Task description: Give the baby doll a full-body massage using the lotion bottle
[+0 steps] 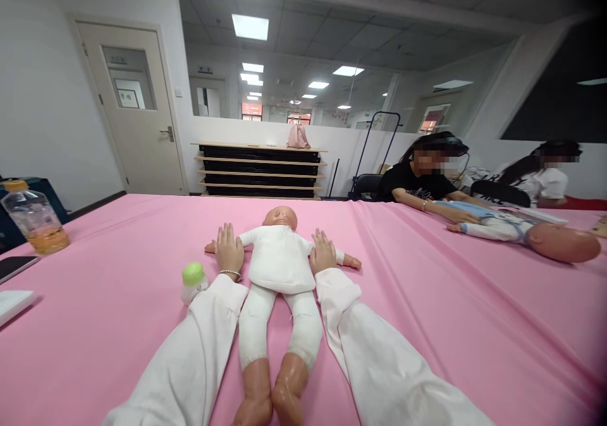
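A baby doll (279, 258) with a white cloth body lies stretched out on the pink tablecloth (142, 337), its head away from me and its feet towards me. On the doll's left-hand side in view, my left hand (229, 249) rests flat over its outstretched arm, fingers extended. My right hand (323, 252) lies in the same way over the other arm, palm down with fingers straight. Both hands are open and hold nothing. Close to my left wrist stands a small bottle (193, 282) with a green cap.
At the left edge are a plastic bottle (38, 224) with orange liquid, a phone (16, 267) and a white object (14, 306). On the right, a co-worker (422, 173) handles another doll (521, 233); a second person (540, 173) sits beyond.
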Demonstrator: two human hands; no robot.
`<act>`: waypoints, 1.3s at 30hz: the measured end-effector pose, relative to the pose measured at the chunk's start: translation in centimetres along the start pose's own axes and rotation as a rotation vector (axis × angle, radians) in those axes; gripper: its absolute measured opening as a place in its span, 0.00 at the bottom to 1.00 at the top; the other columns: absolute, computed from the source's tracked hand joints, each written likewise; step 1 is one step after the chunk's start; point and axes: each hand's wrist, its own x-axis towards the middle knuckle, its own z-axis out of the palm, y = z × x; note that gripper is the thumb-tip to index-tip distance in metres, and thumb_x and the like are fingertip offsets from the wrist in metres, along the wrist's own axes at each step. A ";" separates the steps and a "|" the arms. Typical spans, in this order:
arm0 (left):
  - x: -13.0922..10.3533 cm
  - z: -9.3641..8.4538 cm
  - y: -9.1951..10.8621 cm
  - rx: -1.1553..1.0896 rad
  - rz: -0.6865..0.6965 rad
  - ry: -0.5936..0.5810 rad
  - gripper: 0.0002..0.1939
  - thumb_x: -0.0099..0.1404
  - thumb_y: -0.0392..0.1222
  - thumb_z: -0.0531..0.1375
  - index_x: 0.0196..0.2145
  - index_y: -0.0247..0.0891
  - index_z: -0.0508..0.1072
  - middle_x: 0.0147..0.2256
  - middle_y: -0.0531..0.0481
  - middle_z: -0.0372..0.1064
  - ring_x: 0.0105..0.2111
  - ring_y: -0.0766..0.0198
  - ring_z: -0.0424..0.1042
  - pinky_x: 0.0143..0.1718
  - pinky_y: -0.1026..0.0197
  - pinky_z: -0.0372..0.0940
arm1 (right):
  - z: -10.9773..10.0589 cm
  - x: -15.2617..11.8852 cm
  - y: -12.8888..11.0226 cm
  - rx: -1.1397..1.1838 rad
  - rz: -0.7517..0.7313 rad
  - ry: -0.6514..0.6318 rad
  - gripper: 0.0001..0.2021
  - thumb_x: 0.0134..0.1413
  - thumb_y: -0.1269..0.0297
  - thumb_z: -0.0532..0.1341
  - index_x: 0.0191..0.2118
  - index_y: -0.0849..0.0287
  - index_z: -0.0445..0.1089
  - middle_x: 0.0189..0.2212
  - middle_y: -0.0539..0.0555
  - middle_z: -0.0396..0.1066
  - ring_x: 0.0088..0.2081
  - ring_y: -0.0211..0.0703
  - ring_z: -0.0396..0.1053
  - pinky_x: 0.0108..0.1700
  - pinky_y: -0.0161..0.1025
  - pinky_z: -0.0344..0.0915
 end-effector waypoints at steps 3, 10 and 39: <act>-0.1 0.0 0.6 -0.068 0.150 -0.159 0.25 0.66 0.42 0.39 0.60 0.38 0.52 0.61 0.50 0.47 0.62 0.61 0.44 0.61 0.50 0.41 | 0.2 0.2 -0.3 0.034 -0.114 -0.263 0.26 0.53 0.71 0.44 0.60 0.61 0.53 0.61 0.53 0.49 0.62 0.41 0.46 0.61 0.47 0.42; -0.6 -0.1 0.7 -0.027 0.240 -0.397 0.22 0.68 0.45 0.39 0.56 0.50 0.58 0.55 0.55 0.60 0.57 0.59 0.54 0.59 0.43 0.39 | 0.9 0.1 0.1 0.015 -0.049 -0.375 0.24 0.57 0.68 0.42 0.60 0.51 0.52 0.61 0.49 0.48 0.61 0.41 0.48 0.61 0.53 0.41; -7.9 -5.0 3.5 -0.319 0.635 -0.176 0.14 0.64 0.40 0.50 0.42 0.37 0.71 0.45 0.46 0.70 0.52 0.55 0.64 0.50 0.51 0.62 | -0.4 -7.2 -2.8 0.420 -0.531 0.085 0.20 0.57 0.56 0.51 0.49 0.62 0.66 0.49 0.61 0.67 0.54 0.51 0.61 0.52 0.50 0.62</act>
